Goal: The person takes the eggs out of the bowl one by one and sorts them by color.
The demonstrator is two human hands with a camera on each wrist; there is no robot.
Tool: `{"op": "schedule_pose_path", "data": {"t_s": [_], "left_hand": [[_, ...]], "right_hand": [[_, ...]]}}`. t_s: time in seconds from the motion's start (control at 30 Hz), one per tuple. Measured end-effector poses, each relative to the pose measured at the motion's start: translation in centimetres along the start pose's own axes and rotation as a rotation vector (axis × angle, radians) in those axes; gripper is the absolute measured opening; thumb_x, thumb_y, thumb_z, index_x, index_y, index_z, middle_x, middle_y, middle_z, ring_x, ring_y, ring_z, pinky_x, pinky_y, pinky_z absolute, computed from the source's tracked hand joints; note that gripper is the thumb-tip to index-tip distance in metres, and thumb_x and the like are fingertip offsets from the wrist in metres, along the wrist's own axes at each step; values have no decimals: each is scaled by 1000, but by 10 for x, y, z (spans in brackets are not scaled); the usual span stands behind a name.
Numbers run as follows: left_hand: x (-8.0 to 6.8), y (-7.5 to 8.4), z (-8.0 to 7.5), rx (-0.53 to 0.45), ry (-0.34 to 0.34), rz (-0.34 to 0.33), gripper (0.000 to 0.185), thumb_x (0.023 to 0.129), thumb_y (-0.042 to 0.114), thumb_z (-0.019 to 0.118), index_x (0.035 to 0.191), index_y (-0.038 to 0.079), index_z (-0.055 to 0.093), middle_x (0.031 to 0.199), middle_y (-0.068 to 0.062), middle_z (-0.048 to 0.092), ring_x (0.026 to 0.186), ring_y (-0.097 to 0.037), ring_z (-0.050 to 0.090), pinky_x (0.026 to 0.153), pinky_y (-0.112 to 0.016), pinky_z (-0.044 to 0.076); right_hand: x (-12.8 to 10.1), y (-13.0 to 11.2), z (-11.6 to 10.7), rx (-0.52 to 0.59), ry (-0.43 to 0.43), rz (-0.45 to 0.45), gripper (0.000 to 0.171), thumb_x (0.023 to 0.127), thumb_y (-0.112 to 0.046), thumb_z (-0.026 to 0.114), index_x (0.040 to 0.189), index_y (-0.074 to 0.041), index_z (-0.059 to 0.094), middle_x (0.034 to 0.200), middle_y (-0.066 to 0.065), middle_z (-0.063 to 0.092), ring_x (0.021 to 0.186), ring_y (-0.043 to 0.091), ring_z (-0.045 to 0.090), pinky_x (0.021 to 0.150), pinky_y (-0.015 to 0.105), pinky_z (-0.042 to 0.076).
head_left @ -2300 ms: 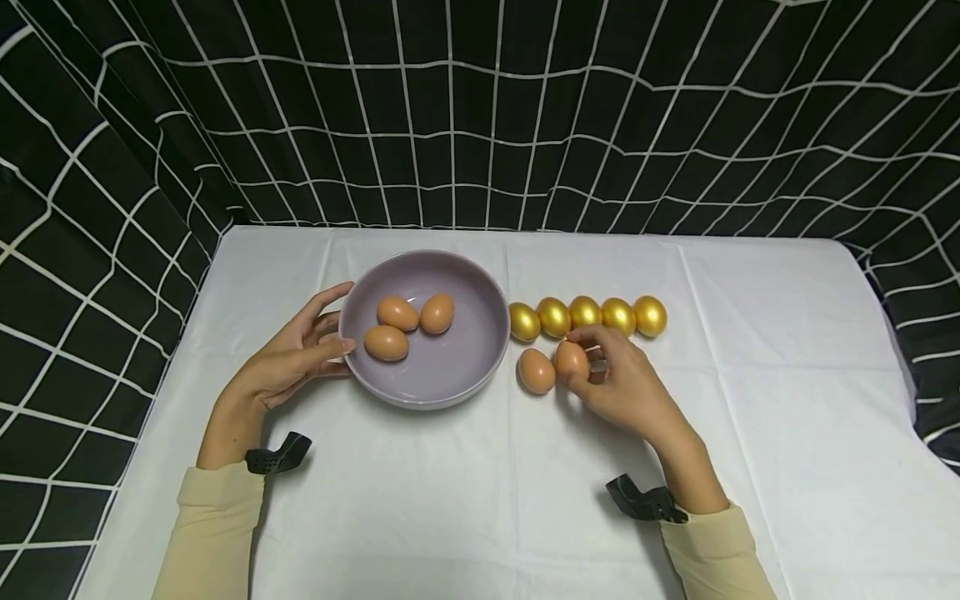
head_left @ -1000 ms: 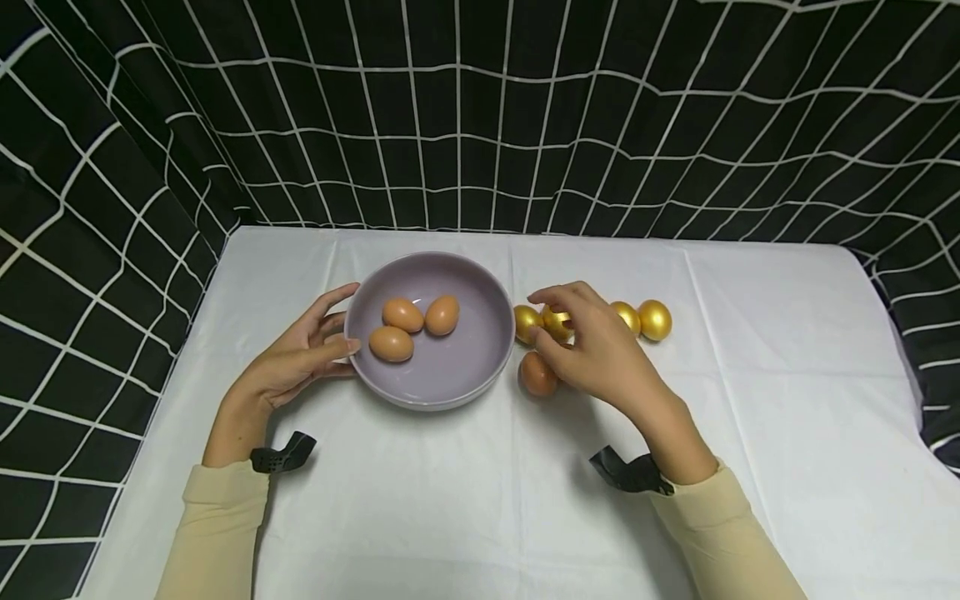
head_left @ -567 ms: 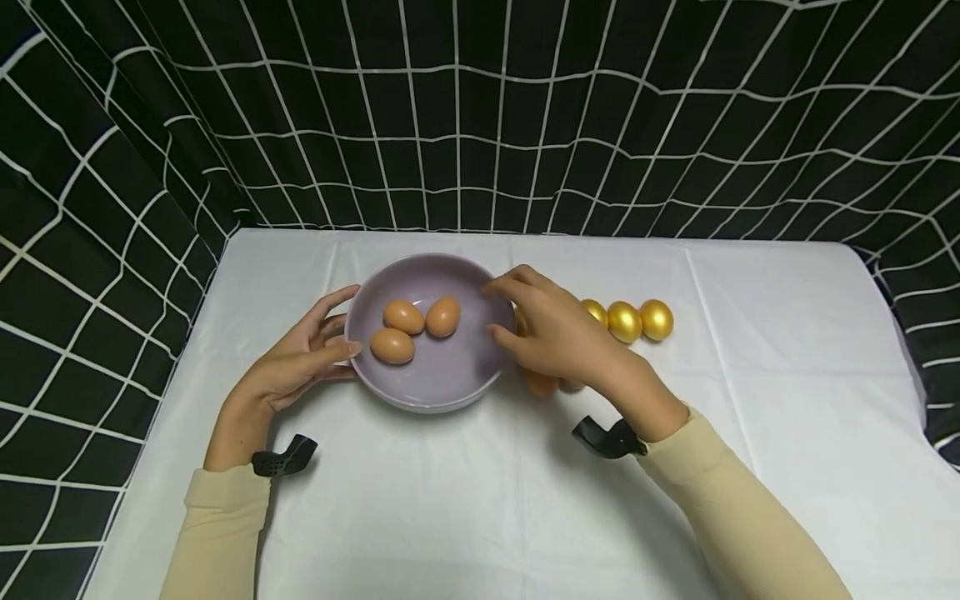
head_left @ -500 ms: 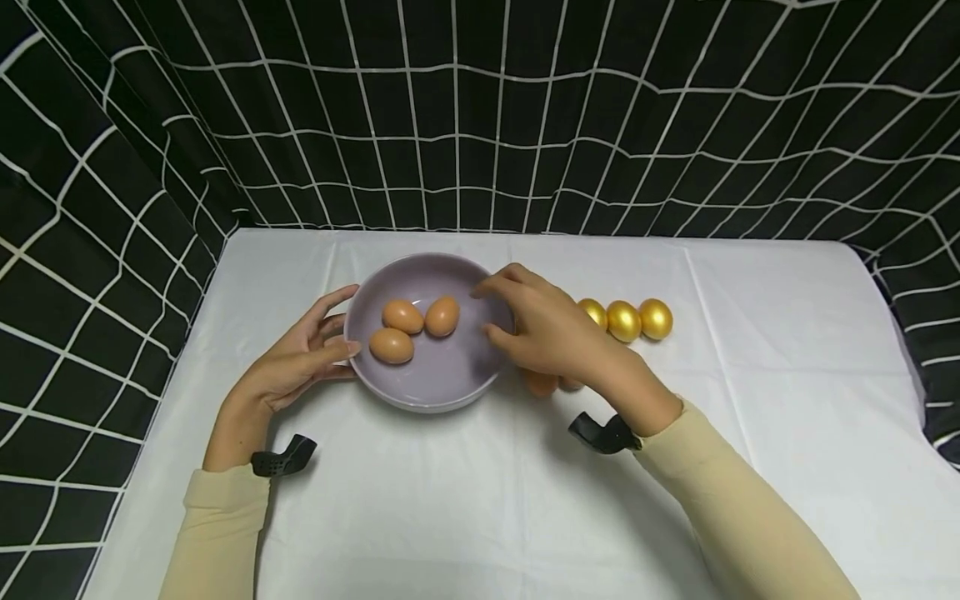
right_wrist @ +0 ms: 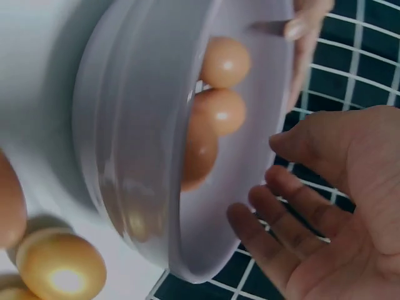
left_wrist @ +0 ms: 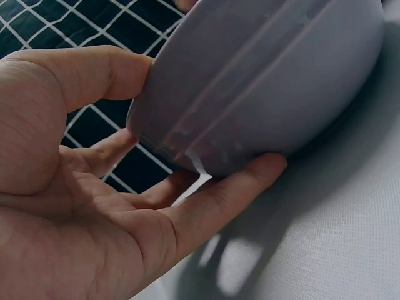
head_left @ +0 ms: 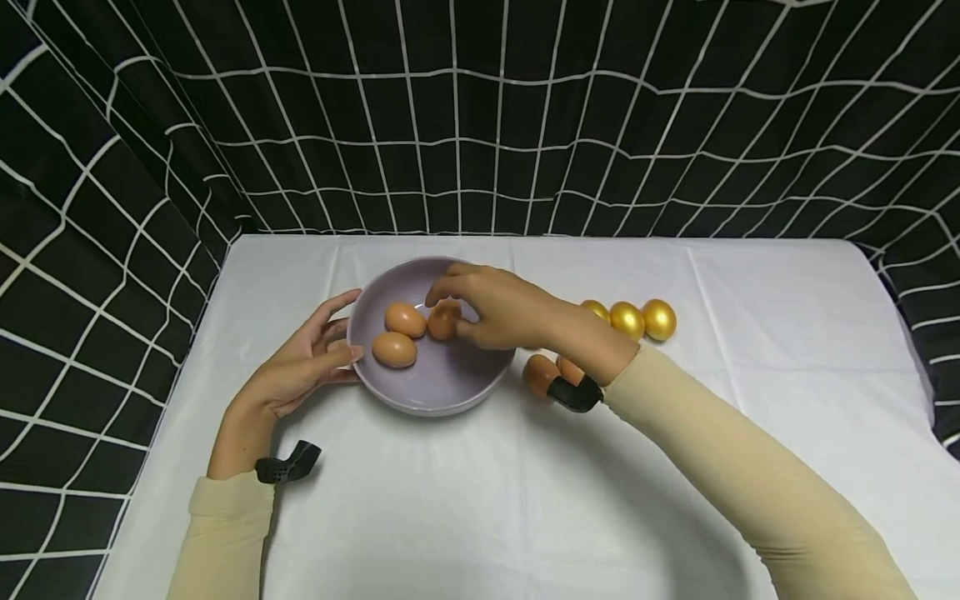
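bowl: smooth glazed ceramic | golden eggs: glossy metallic | brown eggs: satin | tablecloth: matt woven cloth

Even, bright overhead light, soft shadows, bowed grid lines at edges, blurred wrist close-ups.
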State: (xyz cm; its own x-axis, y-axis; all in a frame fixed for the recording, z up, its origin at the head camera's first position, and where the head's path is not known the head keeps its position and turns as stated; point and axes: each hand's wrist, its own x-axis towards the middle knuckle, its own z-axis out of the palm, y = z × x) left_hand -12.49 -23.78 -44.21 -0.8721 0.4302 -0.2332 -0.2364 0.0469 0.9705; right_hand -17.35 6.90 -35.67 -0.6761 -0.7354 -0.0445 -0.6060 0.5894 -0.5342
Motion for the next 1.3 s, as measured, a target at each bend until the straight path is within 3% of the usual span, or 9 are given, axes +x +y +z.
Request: {"op": "schedule_pose_path", "data": {"t_s": [0.23,0.4,0.6,0.77,1.13,1.3], "left_hand": [[-2,-2,-1,-12,-4,10,83,102,2,62,169,26,19,166,-23,30,124,-22,64,96,-39,62],[2,-4,0,-17,-12,19,83,103,1,61,169,28,19,167,-21,31,127,-25,62,98,-40,62],[4,-2,1,-11,1,15,84,101,0,61,169,28,18,166,-22,31,131,-33,59,97,-41,62],[0,-2,-1,-19,6,2,84,101,0,61,169,27,19,166,-22,31,129,-29,61,96,-40,62],[-1,0,-2,-25,12,-11,85,100,-1,62,168,27,20,167,-20,31,127,-27,62,96,-40,62],[0,-1,-1,-19,14,-11,86,100,0,63,169,27,19,167,-21,30,134,-35,57,96,-41,62]], "right_hand": [[24,1,8,-39,-106,-51,28,92,-1,69,117,-11,76,113,9,69,102,21,63,98,37,53],[33,5,11,-133,-156,-95,23,96,-3,68,112,-15,80,112,6,74,107,21,67,103,38,54],[41,8,12,-190,-227,-61,26,96,-3,68,116,-16,79,115,3,73,114,22,65,108,39,52],[45,8,15,-211,-272,-36,25,97,-4,67,116,-15,79,114,5,70,111,25,64,104,40,53],[45,7,18,-247,-298,-8,28,104,-10,61,129,-13,71,117,13,66,104,29,65,102,43,55],[42,9,20,-218,-268,-28,21,104,-12,57,123,-12,68,111,13,65,95,29,63,94,42,55]]}}
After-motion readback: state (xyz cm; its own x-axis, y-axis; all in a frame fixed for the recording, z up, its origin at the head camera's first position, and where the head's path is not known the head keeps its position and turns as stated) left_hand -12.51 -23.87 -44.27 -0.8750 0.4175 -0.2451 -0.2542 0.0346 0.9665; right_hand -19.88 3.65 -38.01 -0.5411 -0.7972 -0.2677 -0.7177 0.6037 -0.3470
